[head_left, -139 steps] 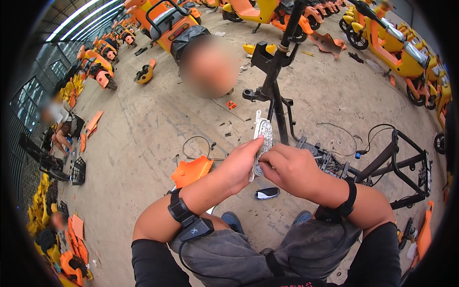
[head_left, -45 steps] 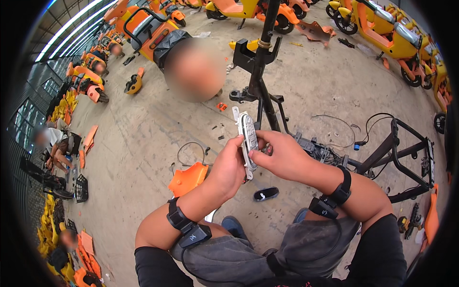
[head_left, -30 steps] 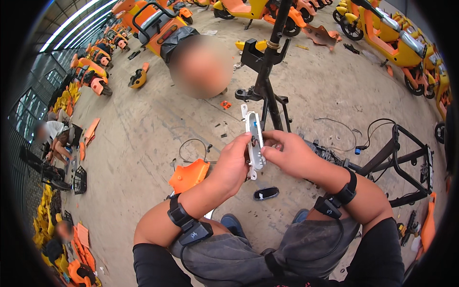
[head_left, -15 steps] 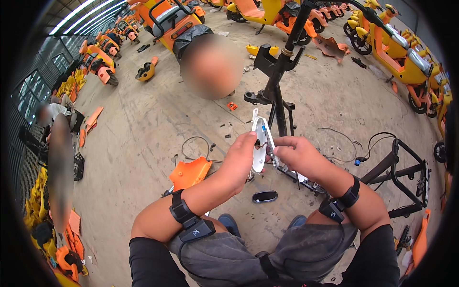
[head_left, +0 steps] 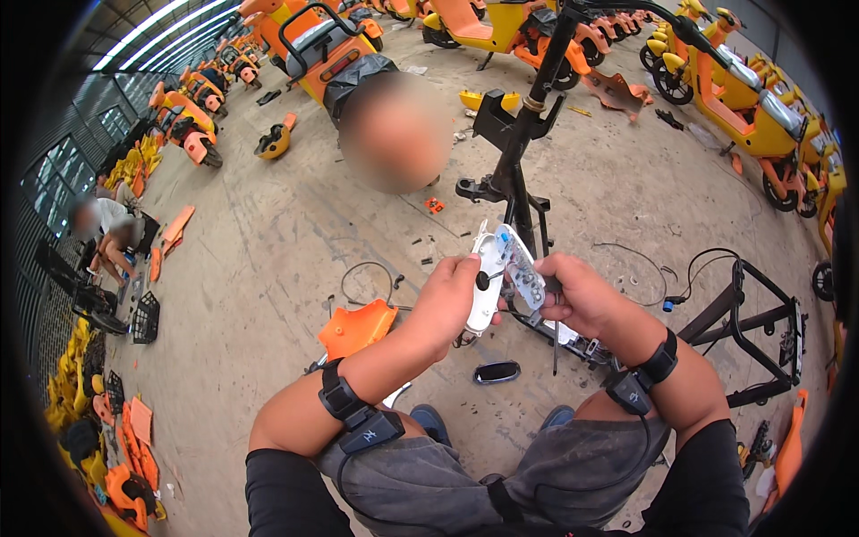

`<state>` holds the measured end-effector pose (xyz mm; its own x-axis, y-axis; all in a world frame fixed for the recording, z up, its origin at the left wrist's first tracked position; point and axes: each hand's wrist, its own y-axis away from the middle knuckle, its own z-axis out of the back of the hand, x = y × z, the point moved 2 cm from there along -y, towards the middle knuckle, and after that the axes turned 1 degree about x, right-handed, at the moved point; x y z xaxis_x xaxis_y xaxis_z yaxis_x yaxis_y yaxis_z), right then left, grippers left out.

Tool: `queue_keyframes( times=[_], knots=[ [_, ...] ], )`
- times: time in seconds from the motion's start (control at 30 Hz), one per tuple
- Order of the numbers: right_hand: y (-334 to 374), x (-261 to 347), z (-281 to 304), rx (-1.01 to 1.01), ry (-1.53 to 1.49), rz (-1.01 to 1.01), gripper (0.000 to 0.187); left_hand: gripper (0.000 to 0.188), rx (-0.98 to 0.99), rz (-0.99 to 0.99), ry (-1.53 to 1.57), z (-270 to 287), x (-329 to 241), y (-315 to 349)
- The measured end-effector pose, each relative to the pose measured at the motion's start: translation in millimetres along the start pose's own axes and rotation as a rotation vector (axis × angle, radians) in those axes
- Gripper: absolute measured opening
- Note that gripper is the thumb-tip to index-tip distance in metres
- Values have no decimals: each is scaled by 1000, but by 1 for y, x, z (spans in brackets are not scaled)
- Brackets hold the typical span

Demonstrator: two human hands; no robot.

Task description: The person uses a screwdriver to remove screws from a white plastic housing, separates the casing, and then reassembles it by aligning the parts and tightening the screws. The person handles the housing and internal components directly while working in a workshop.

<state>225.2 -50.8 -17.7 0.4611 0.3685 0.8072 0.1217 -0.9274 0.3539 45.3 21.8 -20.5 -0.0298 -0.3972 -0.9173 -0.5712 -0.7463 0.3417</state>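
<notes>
Above the concrete floor (head_left: 268, 268), head view: I've got an oval unit open in two pieces, in front of my knees, near the black steering column (head_left: 512, 170). Left grip (head_left: 450, 294) pinches the white casing (head_left: 484, 311), thumb on the near edge, fingers behind it and mostly hidden. Right grip (head_left: 580, 295) pinches the grey-white panel (head_left: 520, 266) by its outer edge, thumb against fingers. Casing stands nearly upright, hollow side showing; panel leans beside it, close at the upper end, wider apart lower down. Black grommet (head_left: 483, 280) sits in the casing; what looks like a short lead (head_left: 495, 276) goes from it toward the panel, exact joint too small to tell. Blue part (head_left: 504, 238) near the panel's top.

Doing this well, my judgement: hold both pieces by the rims, keep pads off the panel's inner face, open like a book rather than pulling straight apart, leave slack in the lead. Steady left, small turns right. Thin rim could crack if squeezed; lead could tear if the gap grows too fast.

Around: orange body panel (head_left: 357, 329) left, dark oval piece (head_left: 497, 372) on the floor below the unit, black tubular frame (head_left: 741, 338) right, blue connector (head_left: 668, 305) on a cable near it.
</notes>
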Motion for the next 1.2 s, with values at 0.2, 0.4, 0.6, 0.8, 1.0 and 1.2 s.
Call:
queue_keyframes(
  times=[0.2, 0.4, 0.6, 0.8, 1.0, 1.2],
  knots=[
    [1, -4, 1, 34, -45, 18, 25, 47, -15, -42, 17, -5, -3, 4],
    [1, -4, 5, 76, -111, 90, 35, 51, 60, -116, 122, -6, -6, 5],
    [5, -3, -2, 148, 164, 151, 48, 50, 75, -64, 129, -10, 1, 7],
    [13, 0, -16, 94, 326, 167, 44, 48, 26, -51, 149, -13, 0, 9],
    [17, 2, -18, 135, 475, 151, 43, 49, -21, -27, 121, -15, -5, 13],
    [17, -1, -23, 89, 514, 183, 43, 50, -32, 11, 68, -15, -2, 9]
  ],
)
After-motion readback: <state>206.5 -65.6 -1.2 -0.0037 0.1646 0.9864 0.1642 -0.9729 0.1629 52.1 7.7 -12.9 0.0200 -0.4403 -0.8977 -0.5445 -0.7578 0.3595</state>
